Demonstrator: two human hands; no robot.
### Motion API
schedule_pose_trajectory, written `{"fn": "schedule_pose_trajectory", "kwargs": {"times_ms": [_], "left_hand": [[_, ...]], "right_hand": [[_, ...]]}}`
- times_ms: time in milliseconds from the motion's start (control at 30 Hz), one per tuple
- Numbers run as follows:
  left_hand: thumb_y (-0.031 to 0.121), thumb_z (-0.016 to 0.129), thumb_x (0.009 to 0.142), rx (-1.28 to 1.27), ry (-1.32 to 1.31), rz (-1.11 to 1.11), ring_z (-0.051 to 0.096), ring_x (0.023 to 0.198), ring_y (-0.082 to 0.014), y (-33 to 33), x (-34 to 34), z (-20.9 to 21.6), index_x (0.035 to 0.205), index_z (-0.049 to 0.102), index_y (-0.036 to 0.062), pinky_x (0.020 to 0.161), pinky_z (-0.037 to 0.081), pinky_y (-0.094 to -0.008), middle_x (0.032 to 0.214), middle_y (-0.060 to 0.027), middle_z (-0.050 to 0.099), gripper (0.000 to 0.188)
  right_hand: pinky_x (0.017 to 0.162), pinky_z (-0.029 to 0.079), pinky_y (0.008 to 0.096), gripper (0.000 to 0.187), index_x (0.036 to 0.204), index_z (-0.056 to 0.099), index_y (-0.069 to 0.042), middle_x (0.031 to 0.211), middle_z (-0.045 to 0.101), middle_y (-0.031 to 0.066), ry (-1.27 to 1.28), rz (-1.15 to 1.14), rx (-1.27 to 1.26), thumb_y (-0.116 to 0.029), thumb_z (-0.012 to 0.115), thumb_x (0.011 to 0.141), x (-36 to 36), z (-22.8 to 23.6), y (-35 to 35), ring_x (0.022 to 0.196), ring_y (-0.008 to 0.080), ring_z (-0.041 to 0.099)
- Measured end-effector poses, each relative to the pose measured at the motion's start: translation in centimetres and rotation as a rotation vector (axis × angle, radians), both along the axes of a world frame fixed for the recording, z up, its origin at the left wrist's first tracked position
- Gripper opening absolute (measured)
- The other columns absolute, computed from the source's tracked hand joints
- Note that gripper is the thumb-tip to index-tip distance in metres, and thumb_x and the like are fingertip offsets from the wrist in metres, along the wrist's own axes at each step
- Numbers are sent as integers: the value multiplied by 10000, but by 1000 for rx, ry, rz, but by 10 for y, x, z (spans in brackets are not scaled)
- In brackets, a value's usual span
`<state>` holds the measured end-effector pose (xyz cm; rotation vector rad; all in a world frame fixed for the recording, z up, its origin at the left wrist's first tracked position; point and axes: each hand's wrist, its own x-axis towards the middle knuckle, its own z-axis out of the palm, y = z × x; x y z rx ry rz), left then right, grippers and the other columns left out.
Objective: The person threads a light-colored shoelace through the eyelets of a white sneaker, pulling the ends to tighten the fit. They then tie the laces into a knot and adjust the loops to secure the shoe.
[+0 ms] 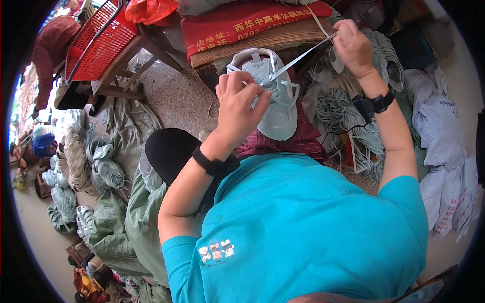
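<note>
A pale grey-white sneaker rests over my lap, its toe toward me and its heel end against a wooden bench. My right hand, raised at the upper right, is closed on a pale flat shoelace. The lace runs taut from the sneaker's lacing up to those fingers, and a loose end rises beyond them. Bent over the left side of the lacing is my left hand, thumb and fingers pinched together. What lies between its fingertips is hidden. Lace loops hang on the sneaker's right side.
Ahead is the wooden bench with a red printed cloth. Bundles of pale laces lie to the right, beside white sacks. At left stand a red basket on a wooden stool and green sacks.
</note>
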<state>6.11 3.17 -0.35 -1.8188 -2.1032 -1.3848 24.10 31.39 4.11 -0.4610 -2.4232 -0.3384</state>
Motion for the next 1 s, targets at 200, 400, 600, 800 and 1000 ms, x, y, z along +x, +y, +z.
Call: {"fn": "schedule_pose_trajectory", "kwargs": {"times_ms": [200,400,600,800,1000], "left_hand": [[170,688,857,-178,-358,-64,422,1010,-201,-27,-17,-18,871,726,80,914,342,-328,974,-36,492,98],[6,636,875,-67,-609,23,477,779,-68,-30,-26,-29,1038,671,9,666,427,-212,1007,-35,479,166],[35,712,798,5,-190,109,523,923,-178,-5,-22,-4,959,670,64,673,468,-259,1059,-86,479,169],[46,702,744,-65,-24,-52,583,927,-348,5,-28,7,947,564,65,751,504,-407,1040,-146,538,246],[-8,643,798,-159,-111,20,553,602,-209,-33,-49,-4,946,553,49,583,477,-305,761,-90,540,182]], "right_hand": [[641,519,473,134,993,551,-131,1024,569,101,16,-309,178,-208,534,885,71,15,100,799,365,620],[743,519,513,191,1012,585,-67,1043,622,170,-315,-740,-196,-188,527,875,104,14,131,896,445,616],[706,503,384,237,967,613,-40,908,605,130,-238,337,-505,-199,708,821,-14,8,-104,819,294,628],[631,498,410,196,882,579,-41,850,579,118,-368,351,-352,-176,699,806,-43,-23,-153,735,293,626],[626,487,321,148,897,662,-11,807,639,53,-622,384,-1266,-155,637,877,-33,-1,-108,722,152,605]]}}
